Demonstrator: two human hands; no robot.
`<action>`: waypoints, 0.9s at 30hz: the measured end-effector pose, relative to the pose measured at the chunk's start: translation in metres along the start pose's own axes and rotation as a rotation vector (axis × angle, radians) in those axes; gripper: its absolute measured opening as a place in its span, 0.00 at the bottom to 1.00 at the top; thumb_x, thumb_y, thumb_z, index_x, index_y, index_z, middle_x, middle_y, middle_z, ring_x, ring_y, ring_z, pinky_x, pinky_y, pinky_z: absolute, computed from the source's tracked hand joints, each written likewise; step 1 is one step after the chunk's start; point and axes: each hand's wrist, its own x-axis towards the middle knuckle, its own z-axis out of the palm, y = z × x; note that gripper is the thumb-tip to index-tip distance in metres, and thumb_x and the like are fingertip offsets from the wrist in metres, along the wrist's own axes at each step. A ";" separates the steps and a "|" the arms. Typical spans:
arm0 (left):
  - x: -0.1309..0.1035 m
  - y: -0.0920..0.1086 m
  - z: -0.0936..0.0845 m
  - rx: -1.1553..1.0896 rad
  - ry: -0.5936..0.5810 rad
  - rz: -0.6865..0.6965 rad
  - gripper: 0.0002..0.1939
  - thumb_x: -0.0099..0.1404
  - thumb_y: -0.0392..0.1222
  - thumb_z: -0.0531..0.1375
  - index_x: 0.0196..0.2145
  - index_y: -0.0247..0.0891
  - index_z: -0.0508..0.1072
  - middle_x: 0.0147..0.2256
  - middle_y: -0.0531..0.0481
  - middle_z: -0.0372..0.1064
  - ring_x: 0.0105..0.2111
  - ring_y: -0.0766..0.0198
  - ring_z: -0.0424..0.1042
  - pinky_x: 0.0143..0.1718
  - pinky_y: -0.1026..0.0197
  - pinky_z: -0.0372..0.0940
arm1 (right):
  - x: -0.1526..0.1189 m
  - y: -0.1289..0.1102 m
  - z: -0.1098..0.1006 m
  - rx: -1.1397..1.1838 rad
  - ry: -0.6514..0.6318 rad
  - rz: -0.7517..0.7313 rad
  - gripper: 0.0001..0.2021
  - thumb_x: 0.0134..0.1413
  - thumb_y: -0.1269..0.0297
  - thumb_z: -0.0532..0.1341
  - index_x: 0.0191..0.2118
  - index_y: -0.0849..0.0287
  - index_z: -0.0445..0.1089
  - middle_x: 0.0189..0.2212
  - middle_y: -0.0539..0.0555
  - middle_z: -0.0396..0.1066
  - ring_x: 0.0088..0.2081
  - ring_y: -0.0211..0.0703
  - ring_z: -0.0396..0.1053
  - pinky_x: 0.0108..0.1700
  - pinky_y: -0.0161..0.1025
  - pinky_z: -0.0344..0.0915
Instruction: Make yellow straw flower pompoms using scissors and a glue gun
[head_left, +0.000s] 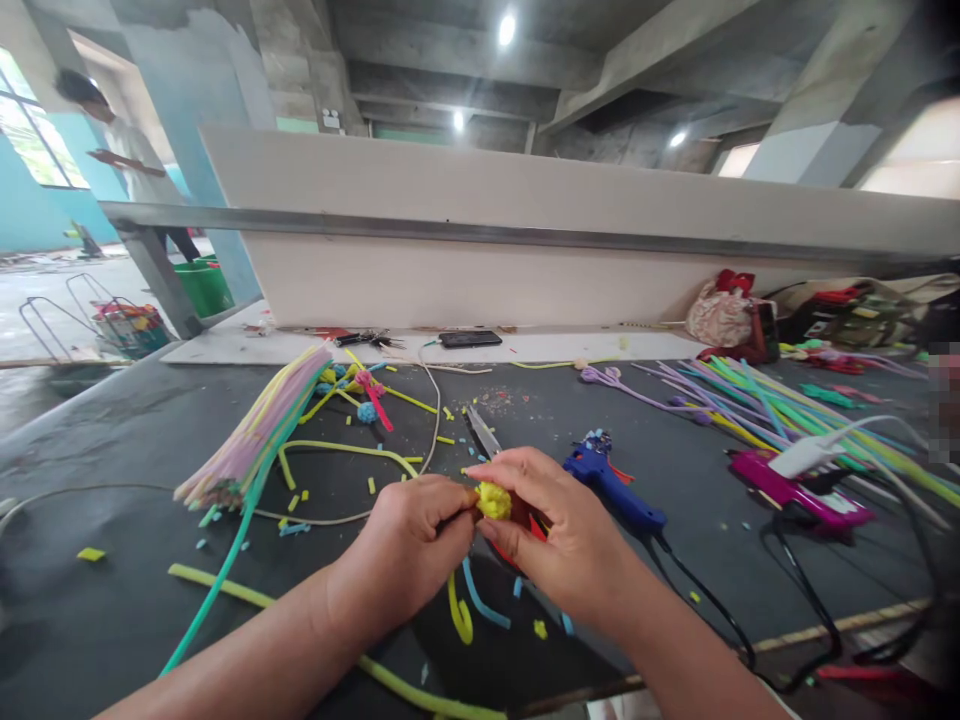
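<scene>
Both hands meet over the dark table around a small yellow ball of coiled pipe cleaner [494, 501]. My left hand [420, 535] pinches its left side, thumb and forefinger pressed together. The fingers and thumb of my right hand [559, 525] close on it from the other side. Scissors [482, 432] lie just beyond, their blades pointing away and their red handles partly hidden under my right hand. A blue glue gun [615, 485] rests to the right. Curled yellow and blue pipe cleaner pieces [486, 600] lie below my hands.
A bundle of pipe cleaners [259, 430] lies at the left, loose ones [750, 400] at the right. A magenta power strip [802, 490] with a white plug and cables sits on the right. A phone [470, 340] lies near the white partition [480, 270]. A person [135, 150] stands far left.
</scene>
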 end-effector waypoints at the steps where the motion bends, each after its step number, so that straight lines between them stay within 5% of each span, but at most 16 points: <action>1: -0.001 0.000 0.000 0.003 0.002 0.014 0.11 0.58 0.29 0.51 0.19 0.35 0.63 0.20 0.53 0.60 0.23 0.71 0.60 0.27 0.68 0.53 | 0.000 -0.001 0.001 -0.012 0.013 -0.033 0.12 0.51 0.70 0.60 0.44 0.58 0.69 0.39 0.55 0.66 0.36 0.38 0.67 0.38 0.35 0.65; 4: -0.003 -0.001 -0.001 0.008 0.019 0.036 0.11 0.57 0.28 0.51 0.19 0.36 0.63 0.20 0.53 0.61 0.24 0.71 0.61 0.27 0.68 0.53 | 0.002 -0.003 0.004 -0.021 0.059 -0.065 0.09 0.50 0.73 0.59 0.39 0.59 0.69 0.35 0.54 0.68 0.37 0.39 0.67 0.40 0.35 0.64; 10: -0.003 0.002 -0.002 -0.030 0.033 -0.012 0.11 0.55 0.29 0.52 0.18 0.36 0.60 0.19 0.55 0.58 0.22 0.73 0.57 0.26 0.69 0.52 | 0.005 -0.005 0.010 0.096 0.067 0.169 0.05 0.49 0.70 0.57 0.33 0.60 0.69 0.30 0.52 0.67 0.28 0.37 0.65 0.28 0.33 0.61; 18: 0.002 0.008 -0.005 -0.342 -0.108 -0.320 0.12 0.60 0.38 0.53 0.20 0.34 0.68 0.20 0.56 0.61 0.23 0.72 0.58 0.26 0.70 0.54 | 0.006 0.001 0.010 0.282 0.054 0.342 0.06 0.48 0.66 0.57 0.33 0.59 0.68 0.28 0.50 0.64 0.26 0.35 0.60 0.27 0.33 0.60; 27: 0.000 0.003 -0.001 -0.478 -0.178 -0.363 0.12 0.60 0.40 0.54 0.21 0.34 0.67 0.20 0.55 0.62 0.24 0.70 0.63 0.27 0.69 0.58 | 0.003 0.008 0.004 0.400 -0.094 0.436 0.06 0.49 0.63 0.59 0.33 0.60 0.67 0.23 0.47 0.61 0.23 0.32 0.55 0.24 0.31 0.53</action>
